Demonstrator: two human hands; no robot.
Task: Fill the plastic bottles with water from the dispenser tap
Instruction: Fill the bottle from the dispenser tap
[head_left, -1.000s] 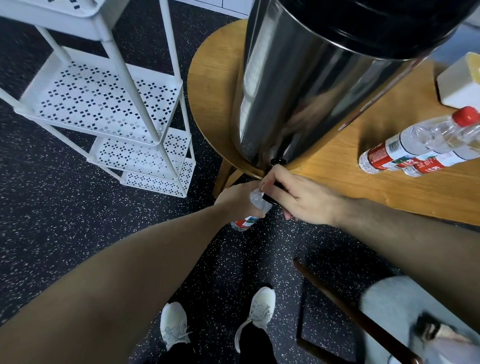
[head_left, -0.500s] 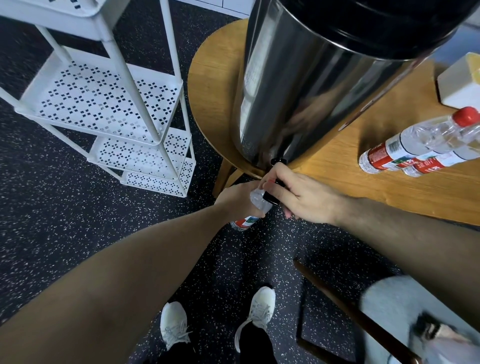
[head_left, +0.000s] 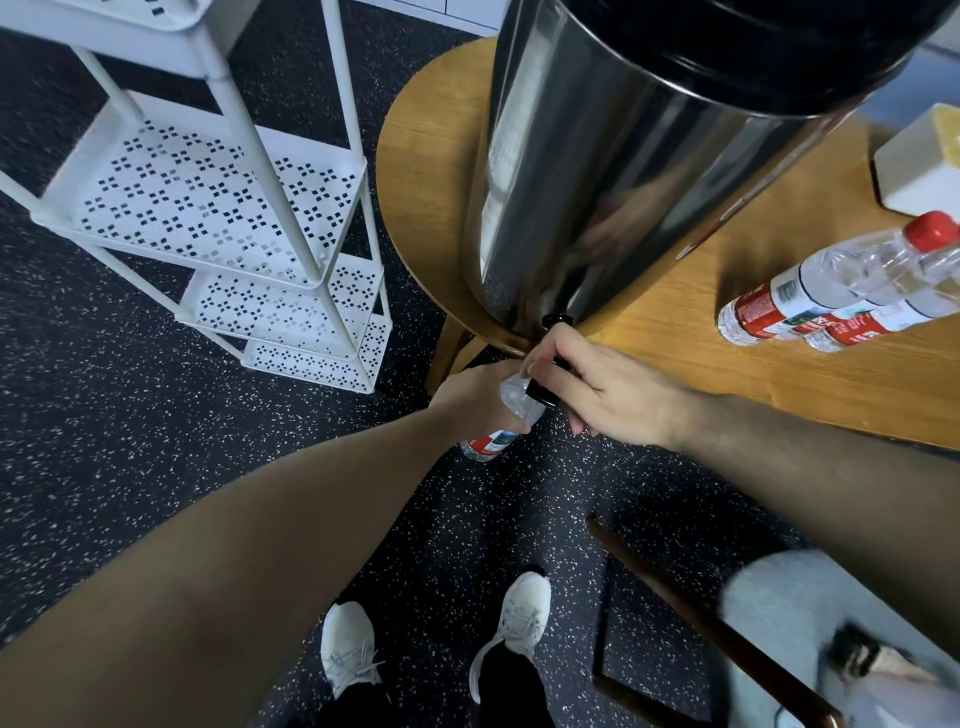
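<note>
Right at the tap now: the left hand (head_left: 480, 392) is wrapped around the plastic bottle (head_left: 506, 423), holding it just off the edge of the round wooden table (head_left: 431, 156), neck tilted up toward the dispenser tap (head_left: 543, 389). The right hand (head_left: 597, 387) has its fingers curled over the black tap lever, directly above the bottle's mouth. Bottle's long axis runs diagonally, base down-left, mouth up-right under the spout. Water flow is probably on, though the stream is hidden by the fingers. Behind, the steel dispenser (head_left: 597, 182) towers on the table, and two capped bottles (head_left: 831, 296) lie on their sides to the right, nearer the right hand.
</note>
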